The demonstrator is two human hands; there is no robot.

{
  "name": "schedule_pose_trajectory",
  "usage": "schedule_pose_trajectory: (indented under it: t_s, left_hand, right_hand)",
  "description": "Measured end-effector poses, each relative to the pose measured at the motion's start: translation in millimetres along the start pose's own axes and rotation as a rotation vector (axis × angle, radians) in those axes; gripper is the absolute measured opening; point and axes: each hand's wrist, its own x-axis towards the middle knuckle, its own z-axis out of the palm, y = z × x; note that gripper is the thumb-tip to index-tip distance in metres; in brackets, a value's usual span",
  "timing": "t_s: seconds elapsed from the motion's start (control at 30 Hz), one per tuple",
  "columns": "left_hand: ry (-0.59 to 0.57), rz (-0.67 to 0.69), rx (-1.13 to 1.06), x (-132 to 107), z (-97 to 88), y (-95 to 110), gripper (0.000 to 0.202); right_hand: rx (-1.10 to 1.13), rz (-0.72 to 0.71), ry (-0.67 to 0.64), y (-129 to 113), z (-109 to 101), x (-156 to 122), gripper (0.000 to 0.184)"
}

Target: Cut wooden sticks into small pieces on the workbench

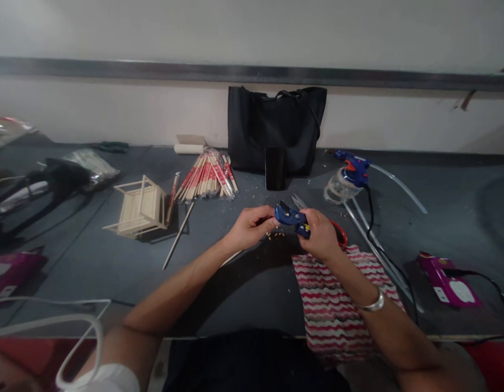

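Note:
My right hand [322,237] is wrapped round a dark blue hand cutter [290,216], its curved jaw pointing left. My left hand [254,226] is closed in a pinch right beside that jaw. From under the left wrist a thin wooden stick [231,258] runs out, in line with the fingertips; the hand hides the rest of it. Small cut wooden bits [276,234] lie on the table beneath the cutter. Pliers [298,201] and a red handle [340,233] are just beyond the right hand.
A small wooden chair-like frame [142,209], a loose stick [178,235] and packed chopsticks [206,174] lie left. A phone [275,169] leans on a black bag [272,125]. To the right are a blue glue gun [356,170], a striped cloth [333,305] and a purple box [450,280].

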Motion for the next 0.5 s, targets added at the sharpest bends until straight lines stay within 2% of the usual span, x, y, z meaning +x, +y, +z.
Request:
schedule_pose_trajectory:
  t_s: [0.5]
  left_hand:
    - [-0.028,0.084,0.072,0.4,-0.8,0.1,0.056]
  right_hand:
    - [0.014,-0.030,-0.016,-2.4,-1.4,0.2,0.044]
